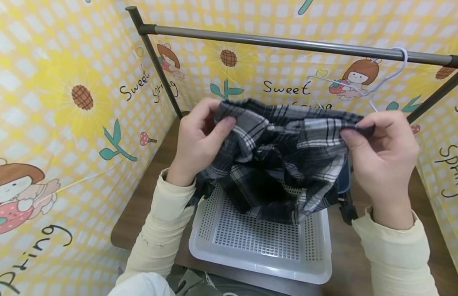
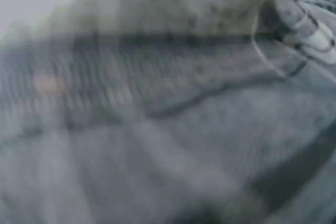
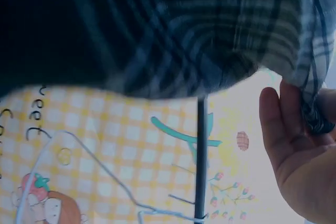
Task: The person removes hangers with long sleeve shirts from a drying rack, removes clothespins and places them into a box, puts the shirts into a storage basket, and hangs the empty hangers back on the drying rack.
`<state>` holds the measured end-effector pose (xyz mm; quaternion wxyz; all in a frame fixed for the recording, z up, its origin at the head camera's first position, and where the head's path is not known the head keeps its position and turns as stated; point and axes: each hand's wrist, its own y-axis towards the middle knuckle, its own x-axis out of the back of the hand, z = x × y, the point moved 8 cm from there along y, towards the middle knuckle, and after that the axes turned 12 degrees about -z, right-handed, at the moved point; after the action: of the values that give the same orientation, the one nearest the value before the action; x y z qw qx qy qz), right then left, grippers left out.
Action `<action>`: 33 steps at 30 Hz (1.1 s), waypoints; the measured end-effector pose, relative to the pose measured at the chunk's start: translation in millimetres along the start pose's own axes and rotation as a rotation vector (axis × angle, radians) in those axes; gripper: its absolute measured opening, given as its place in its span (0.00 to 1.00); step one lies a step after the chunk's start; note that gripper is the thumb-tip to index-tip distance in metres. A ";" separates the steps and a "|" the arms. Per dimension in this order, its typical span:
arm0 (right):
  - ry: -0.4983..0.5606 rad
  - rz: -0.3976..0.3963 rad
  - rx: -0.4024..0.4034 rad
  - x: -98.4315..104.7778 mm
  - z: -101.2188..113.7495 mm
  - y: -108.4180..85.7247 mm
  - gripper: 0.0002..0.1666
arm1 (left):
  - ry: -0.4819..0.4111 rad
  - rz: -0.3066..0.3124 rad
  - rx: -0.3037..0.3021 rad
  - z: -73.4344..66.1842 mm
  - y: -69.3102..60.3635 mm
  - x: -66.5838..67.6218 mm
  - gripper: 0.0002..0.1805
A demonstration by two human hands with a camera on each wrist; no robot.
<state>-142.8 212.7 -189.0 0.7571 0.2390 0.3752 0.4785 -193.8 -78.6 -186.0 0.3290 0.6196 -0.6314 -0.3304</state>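
Both hands hold up a black, grey and white plaid shirt over a white basket, its top edge stretched between them. The left hand pinches the left end between thumb and fingers. At the other end the right hand grips the edge, thumb toward me. A small button shows near the middle, and the lower cloth hangs bunched with a dark opening. In the right wrist view, the right hand holds a gathered bit of the shirt. The left wrist view is blurred, showing greyish cloth close up.
The perforated white basket stands on a brown wooden surface. Behind the shirt runs a dark metal rail with a pale wire hanger at its right. Patterned yellow cloth covers the walls.
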 end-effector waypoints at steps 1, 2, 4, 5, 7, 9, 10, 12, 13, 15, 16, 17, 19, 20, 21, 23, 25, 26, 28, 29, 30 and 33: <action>0.008 -0.017 0.002 -0.6 0.8 3.6 0.19 | 0.009 0.012 -0.002 -1.0 4.6 -3.6 0.09; 0.017 -0.031 0.001 -1.2 1.6 6.4 0.18 | 0.018 0.023 0.003 -1.6 8.5 -7.1 0.08; 0.042 -0.044 -0.005 -4.5 1.8 9.9 0.18 | 0.044 0.040 0.026 -1.5 13.4 -12.8 0.08; 0.061 -0.045 -0.012 -6.9 1.1 10.9 0.18 | 0.053 0.048 0.043 -1.1 14.5 -15.1 0.08; 0.096 -0.030 -0.029 -11.5 -0.6 11.2 0.18 | 0.070 0.064 0.075 0.0 15.3 -20.1 0.09; 0.112 -0.008 -0.048 -15.5 -2.5 10.6 0.18 | 0.065 0.091 0.084 0.6 15.2 -26.3 0.11; 0.118 0.004 -0.058 -17.1 -3.5 10.2 0.18 | 0.069 0.116 0.083 0.6 14.9 -30.2 0.12; 0.109 0.028 -0.070 -19.2 -5.1 9.1 0.19 | 0.105 0.174 0.069 -0.2 14.4 -37.8 0.14; 0.096 0.041 -0.069 -19.8 -5.5 8.6 0.19 | 0.125 0.207 0.064 -0.6 14.5 -41.3 0.16; 0.079 0.058 -0.070 -20.7 -6.6 8.4 0.20 | 0.176 0.270 0.071 -1.3 14.3 -45.5 0.24; 0.074 0.066 -0.071 -21.3 -7.3 8.1 0.20 | 0.207 0.294 0.090 -1.6 14.2 -45.7 0.28; 0.068 0.074 -0.069 -22.2 -8.0 7.9 0.21 | 0.236 0.313 0.113 -2.0 14.2 -44.8 0.32; 0.059 0.089 -0.058 -23.7 -8.2 7.4 0.21 | 0.285 0.355 0.166 -3.7 13.6 -43.1 0.35; 0.057 0.095 -0.054 -24.2 -8.1 7.3 0.21 | 0.317 0.380 0.197 -4.8 12.8 -42.7 0.35; 0.058 0.102 -0.049 -24.8 -7.9 7.1 0.21 | 0.353 0.410 0.220 -6.0 12.0 -43.2 0.35; 0.058 0.113 -0.043 -25.1 -7.4 6.2 0.21 | 0.420 0.469 0.240 -8.9 10.8 -46.3 0.33; 0.057 0.121 -0.042 -24.2 -6.8 5.3 0.22 | 0.445 0.509 0.246 -11.4 10.5 -50.6 0.34; 0.054 0.125 -0.042 -23.4 -6.5 4.8 0.22 | 0.439 0.514 0.242 -12.1 11.2 -52.3 0.34; 0.049 0.133 -0.049 -22.0 -6.6 3.9 0.22 | 0.379 0.491 0.217 -14.0 14.1 -54.5 0.33; 0.044 0.137 -0.053 -21.3 -6.6 3.5 0.22 | 0.334 0.470 0.202 -14.4 15.7 -54.7 0.32; 0.037 0.142 -0.054 -20.7 -6.6 3.2 0.22 | 0.292 0.450 0.187 -14.9 17.2 -54.6 0.31; 0.038 0.150 -0.056 -19.9 -6.4 2.6 0.23 | 0.190 0.401 0.113 -16.1 20.6 -54.4 0.26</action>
<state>-154.5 195.8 -184.2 0.7183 0.2361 0.3569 0.5485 -191.3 -24.0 -160.2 0.4106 0.5276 -0.7256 -0.1626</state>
